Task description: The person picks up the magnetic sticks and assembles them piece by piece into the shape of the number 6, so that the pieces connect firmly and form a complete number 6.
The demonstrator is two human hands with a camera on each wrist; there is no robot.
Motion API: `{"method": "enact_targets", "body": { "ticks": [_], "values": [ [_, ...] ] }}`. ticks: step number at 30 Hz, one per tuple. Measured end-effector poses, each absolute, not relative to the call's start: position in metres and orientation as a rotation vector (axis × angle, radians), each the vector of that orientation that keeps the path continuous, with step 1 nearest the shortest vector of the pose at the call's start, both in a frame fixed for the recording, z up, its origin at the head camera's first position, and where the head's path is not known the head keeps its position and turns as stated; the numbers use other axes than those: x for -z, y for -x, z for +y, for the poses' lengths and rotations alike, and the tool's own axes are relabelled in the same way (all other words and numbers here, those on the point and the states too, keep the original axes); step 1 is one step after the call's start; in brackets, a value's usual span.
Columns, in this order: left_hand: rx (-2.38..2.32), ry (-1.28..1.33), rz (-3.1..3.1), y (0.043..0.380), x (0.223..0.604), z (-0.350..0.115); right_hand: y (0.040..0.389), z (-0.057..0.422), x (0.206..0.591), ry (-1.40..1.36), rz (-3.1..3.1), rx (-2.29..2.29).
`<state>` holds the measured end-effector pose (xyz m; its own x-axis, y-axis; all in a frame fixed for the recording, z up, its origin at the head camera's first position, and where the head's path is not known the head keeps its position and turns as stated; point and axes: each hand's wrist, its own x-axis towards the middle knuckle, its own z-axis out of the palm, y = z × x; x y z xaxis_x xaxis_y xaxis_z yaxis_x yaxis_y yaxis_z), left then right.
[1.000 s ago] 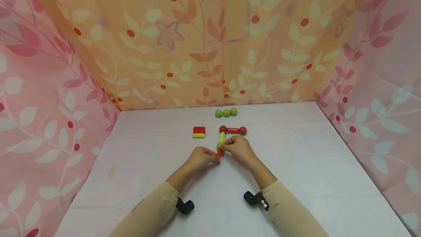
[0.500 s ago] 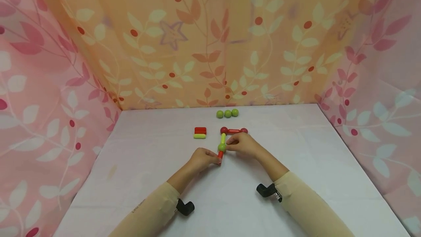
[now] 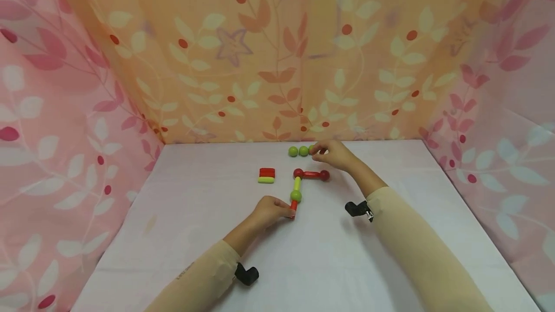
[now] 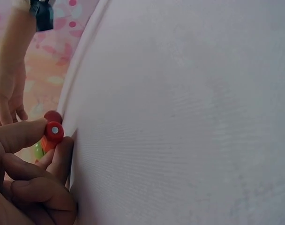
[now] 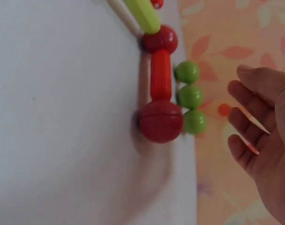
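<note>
My left hand [image 3: 269, 212] pinches a red magnetic rod [image 3: 293, 207] between thumb and fingers; its round end with a pale metal dot faces the left wrist camera. That rod meets a green ball [image 3: 296, 196], from which a yellow-green rod [image 3: 297, 184] runs to a red ball [image 3: 298, 173]. Another red rod [image 3: 311, 175] links this to a second red ball [image 3: 324, 175] on the right. My right hand [image 3: 336, 154] hovers by the row of green balls [image 3: 303, 150], partly covering the rightmost one in the head view. Its fingers are loosely bent and hold nothing in the right wrist view.
Two red rods [image 3: 267, 171] and a yellow-green rod [image 3: 266, 180] lie side by side left of the chain. A white cloth covers the table [image 3: 208, 182]. Behind it hangs an orange patterned curtain [image 3: 277, 61], with pink patterned cloth on both sides.
My right hand has let go of the green ball in the chain and moved away and to the right, up to the row of green balls. The left hand keeps its grip on the red rod.
</note>
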<state>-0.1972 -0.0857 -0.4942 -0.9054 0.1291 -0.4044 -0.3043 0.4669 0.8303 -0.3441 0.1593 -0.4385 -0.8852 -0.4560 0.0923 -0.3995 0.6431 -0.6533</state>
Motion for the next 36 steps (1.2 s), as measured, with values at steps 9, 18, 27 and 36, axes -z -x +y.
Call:
{"method": "enact_targets", "body": {
  "ticks": [9,18,27,36],
  "values": [
    [-1.449,0.174,2.293,0.195,0.495,-0.087,0.384,0.164,0.462,0.514,2.817,1.240],
    [-1.488,0.103,2.316,0.192,0.501,-0.085,0.390,0.163,0.484,0.259,2.637,1.411],
    [-1.497,0.095,2.312,0.188,0.505,-0.087,0.385,0.154,0.497,0.205,2.633,1.459],
    [-1.487,0.104,2.336,0.190,0.500,-0.086,0.389,0.148,0.493,0.157,2.793,1.370]
  ]
}}
